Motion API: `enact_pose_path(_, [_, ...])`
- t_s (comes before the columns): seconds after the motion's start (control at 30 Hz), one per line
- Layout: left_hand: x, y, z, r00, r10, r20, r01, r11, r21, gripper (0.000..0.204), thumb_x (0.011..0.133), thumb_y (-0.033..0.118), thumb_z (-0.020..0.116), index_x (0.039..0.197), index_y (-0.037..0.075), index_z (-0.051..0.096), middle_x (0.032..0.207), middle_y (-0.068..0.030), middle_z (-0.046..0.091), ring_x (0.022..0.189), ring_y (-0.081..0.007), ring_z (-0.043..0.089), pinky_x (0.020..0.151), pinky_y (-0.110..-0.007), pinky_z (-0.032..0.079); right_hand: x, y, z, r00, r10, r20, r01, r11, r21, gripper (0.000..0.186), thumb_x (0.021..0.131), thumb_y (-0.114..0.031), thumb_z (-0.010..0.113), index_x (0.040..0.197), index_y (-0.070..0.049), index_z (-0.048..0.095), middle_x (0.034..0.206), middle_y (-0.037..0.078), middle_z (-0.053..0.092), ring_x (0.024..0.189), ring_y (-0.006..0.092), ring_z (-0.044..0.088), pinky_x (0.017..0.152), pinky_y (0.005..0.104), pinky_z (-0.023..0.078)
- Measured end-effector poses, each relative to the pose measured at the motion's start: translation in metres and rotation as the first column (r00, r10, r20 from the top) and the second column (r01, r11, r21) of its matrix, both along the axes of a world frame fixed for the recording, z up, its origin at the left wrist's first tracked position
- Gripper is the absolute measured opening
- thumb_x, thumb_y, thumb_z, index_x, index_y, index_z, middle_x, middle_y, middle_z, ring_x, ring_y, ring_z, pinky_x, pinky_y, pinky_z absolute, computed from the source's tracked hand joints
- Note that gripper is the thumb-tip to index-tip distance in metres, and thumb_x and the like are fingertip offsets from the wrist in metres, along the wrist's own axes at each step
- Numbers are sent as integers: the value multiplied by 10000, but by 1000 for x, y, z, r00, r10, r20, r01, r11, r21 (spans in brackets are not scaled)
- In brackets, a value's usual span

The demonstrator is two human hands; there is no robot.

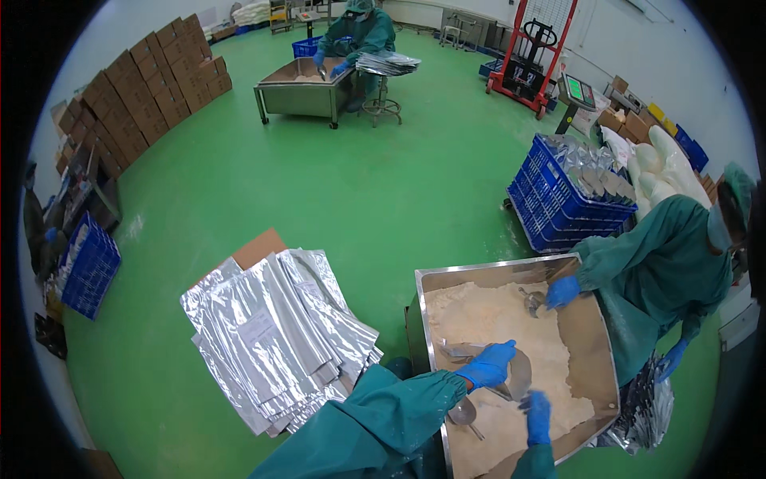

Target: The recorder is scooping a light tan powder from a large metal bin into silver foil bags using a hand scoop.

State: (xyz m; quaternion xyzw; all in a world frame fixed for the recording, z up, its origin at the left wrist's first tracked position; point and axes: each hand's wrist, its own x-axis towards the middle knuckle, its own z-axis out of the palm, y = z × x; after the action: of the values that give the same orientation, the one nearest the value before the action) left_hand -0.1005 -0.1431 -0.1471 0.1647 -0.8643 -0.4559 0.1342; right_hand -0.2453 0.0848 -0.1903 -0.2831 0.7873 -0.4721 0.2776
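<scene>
My blue-gloved left hand (483,369) is closed on a large metal scoop (519,375), over pale powder (527,323) in a steel bin (594,335). My right hand (538,417), blurred, is just below the scoop's right side; whether its fingers grip anything is unclear. A smaller metal scoop (463,411) lies on the powder beneath my left wrist. Left of the bin is a stack of silver pouches (271,327) on cardboard.
A co-worker (678,263) at the bin's right holds a small scoop (533,302). Behind stands a blue crate (542,199) of pouches. Another worker (367,32) works at a wheeled bin (299,96). Carton stacks (140,96) line the left wall; a pallet stacker (519,80) stands back right.
</scene>
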Motion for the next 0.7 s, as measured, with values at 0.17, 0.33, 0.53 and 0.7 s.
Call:
enact_pose_path(0.17, [7,20,9,999,34,-7,-34,995,93,611,689,35,508,1293,-41,453,1286,-256,486,1182,-384,479,1006,-408,389,15,-51,109,602,585,-544,-111,735,668,345,748,-366,662,777,-22,668,703,151,654,652,284,637,618,376,489])
enact_pose_path(0.33, [29,16,28,919,363,-152,-240,823,515,451,662,5,500,1098,38,609,1054,-170,633,945,-274,604,847,-349,471,0,-58,125,798,494,-346,-224,776,590,244,697,-272,591,647,-62,705,681,183,651,647,309,642,654,373,510])
enact_pose_path(0.53, [61,78,30,895,395,-210,-243,824,512,341,635,-41,484,943,55,592,894,-102,611,792,-193,575,736,-324,467,-17,8,155,825,434,-363,-186,814,550,227,698,-238,589,651,-48,704,651,161,652,599,264,642,624,348,511])
enact_pose_path(0.7, [76,208,4,890,179,-420,-4,923,385,306,694,-54,477,960,50,584,908,-118,600,856,-243,587,779,-342,472,-20,97,172,818,451,-356,-153,768,622,229,705,-238,574,674,-57,712,653,172,649,601,284,639,615,362,511])
